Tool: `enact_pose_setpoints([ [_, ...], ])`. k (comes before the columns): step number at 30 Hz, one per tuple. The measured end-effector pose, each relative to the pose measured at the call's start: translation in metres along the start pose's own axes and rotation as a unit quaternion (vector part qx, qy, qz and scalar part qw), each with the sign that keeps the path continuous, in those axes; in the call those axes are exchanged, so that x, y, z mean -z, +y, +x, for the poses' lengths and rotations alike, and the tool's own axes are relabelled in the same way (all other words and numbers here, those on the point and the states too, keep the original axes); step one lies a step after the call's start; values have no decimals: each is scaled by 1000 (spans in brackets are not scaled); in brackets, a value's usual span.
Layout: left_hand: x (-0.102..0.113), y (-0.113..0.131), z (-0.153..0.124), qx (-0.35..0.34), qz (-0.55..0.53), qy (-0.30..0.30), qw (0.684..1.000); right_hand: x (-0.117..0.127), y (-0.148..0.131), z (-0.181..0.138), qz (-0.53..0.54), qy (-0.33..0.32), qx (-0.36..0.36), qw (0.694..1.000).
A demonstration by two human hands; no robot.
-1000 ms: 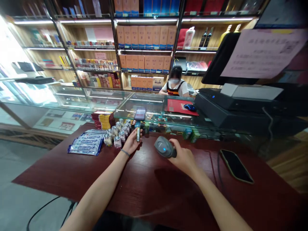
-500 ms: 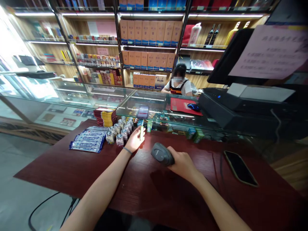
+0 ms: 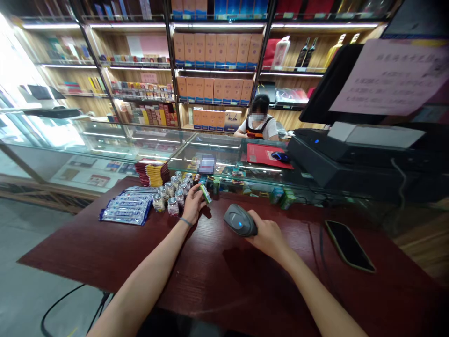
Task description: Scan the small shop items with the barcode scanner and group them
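Note:
My left hand is closed on a small green-and-white pack, held tilted just above the table. In my right hand is a dark grey barcode scanner, its blue light showing and its head turned towards the left hand. Several small lidded jars stand in rows left of the left hand. Farther left lie blue-and-silver packets, and behind them rise stacks of red and yellow packs. Another small green box stands just beyond the held pack.
A phone lies at the right of the dark red table. Behind the table runs a glass counter with a red mat and mouse. A register stands at right. A person sits behind the counter.
My left hand has turned over from palm-up, tilting the green-and-white pack. The scanner's blue light now shows, and the scanner has shifted slightly.

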State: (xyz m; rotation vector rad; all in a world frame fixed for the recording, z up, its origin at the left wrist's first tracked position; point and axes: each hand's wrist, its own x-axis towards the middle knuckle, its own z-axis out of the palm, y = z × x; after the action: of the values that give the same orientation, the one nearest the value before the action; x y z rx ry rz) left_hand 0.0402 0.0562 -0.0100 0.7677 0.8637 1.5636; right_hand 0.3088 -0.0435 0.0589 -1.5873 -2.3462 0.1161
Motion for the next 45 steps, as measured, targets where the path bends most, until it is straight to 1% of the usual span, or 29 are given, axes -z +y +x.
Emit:
enact_pose_setpoints([
  [2,0,-4,1,-42,47,19,998,2,1,1,-2,-4,-14,1000],
  [5,0,-11,1,-111,124,22,986,6,3,2,5,-14,-29,999],
  [8,-2,-16,0,-179,202,15,963,8,5,3,22,-18,-38,999],
  [11,-7,-20,-1,-214,267,13,940,10,7,3,37,-19,-45,998],
  [15,-14,-26,2,-230,351,12,908,13,8,4,46,-23,-53,997],
  [17,-18,-30,7,-233,382,22,894,15,8,4,49,-23,-57,997],
  [21,-28,-38,18,-242,427,49,870,18,9,4,52,-22,-64,996],
  [24,-35,-43,25,-265,441,45,856,18,12,4,52,-22,-67,996],
  [27,-38,-48,31,-272,444,41,853,17,15,4,51,-19,-69,996],
  [33,-37,-53,39,-269,447,38,853,15,17,5,45,-12,-74,996],
  [39,-40,-50,35,-261,465,39,845,16,16,5,61,-14,-77,995],
  [45,-41,-46,33,-245,474,45,845,13,18,7,44,-22,-82,995],
])
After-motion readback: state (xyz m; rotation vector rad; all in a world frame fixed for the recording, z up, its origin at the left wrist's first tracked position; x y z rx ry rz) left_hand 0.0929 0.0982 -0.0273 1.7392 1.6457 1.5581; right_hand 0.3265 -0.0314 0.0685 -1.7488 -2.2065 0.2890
